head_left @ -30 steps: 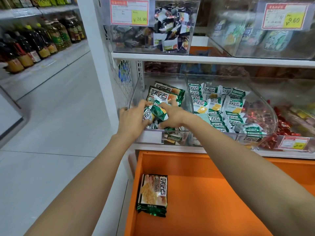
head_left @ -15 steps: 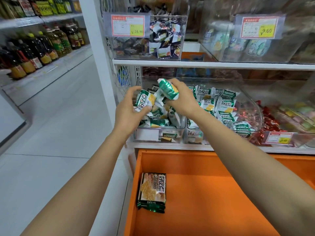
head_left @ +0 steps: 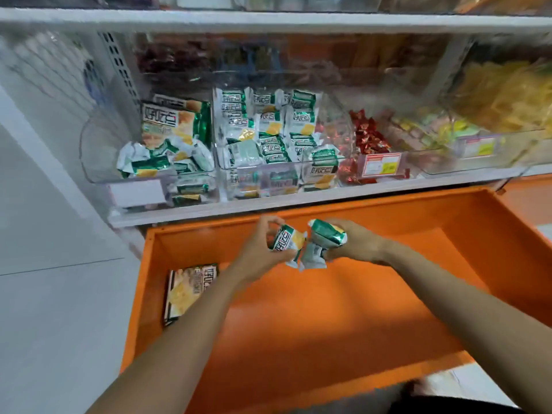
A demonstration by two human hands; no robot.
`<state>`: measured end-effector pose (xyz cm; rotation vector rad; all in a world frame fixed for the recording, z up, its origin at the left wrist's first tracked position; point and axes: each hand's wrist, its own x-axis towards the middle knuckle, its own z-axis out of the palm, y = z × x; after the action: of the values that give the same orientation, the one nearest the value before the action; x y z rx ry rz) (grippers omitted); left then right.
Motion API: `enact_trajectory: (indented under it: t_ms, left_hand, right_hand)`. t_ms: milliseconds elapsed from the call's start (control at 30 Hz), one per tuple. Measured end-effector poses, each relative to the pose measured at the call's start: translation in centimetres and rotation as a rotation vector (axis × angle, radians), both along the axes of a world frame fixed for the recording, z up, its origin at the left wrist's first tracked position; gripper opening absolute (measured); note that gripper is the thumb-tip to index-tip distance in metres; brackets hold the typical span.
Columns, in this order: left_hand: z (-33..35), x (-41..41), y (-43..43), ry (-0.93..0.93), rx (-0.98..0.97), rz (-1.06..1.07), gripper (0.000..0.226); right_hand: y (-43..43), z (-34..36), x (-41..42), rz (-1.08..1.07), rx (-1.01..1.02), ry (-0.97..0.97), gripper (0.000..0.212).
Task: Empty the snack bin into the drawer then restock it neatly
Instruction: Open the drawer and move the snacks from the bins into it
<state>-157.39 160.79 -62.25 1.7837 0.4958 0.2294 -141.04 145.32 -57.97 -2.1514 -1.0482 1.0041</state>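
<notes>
Green-and-white snack packets hang above the orange drawer, gripped in the curled fingers of the left hand and right hand. From them, the clear snack bin, part full, sits at eleven o'clock; a large pack lies in the drawer at eight o'clock.

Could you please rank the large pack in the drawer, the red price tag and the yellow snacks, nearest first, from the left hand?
1. large pack, lower left, in the drawer.
2. red price tag, upper right.
3. yellow snacks, far upper right.
</notes>
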Motion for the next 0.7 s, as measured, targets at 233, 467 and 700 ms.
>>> enact_trajectory:
  t_ms: [233,467,700]
  left_hand:
    - [-14.9,8.4,-4.6,0.288,-0.131,0.141,0.058]
    - [-23.3,16.0,-7.7,0.344,-0.148,0.191,0.058]
    - [-26.2,18.0,-10.2,0.474,0.166,0.001,0.069]
  right_hand:
    - [-3.7,-14.2,7.4,-0.286,-0.206,0.049,0.05]
    - [-4.5,-22.9,11.8,-0.445,-0.146,-0.126,0.031]
    - [-6.7,-26.3,12.7,-0.388,-0.32,-0.015,0.119]
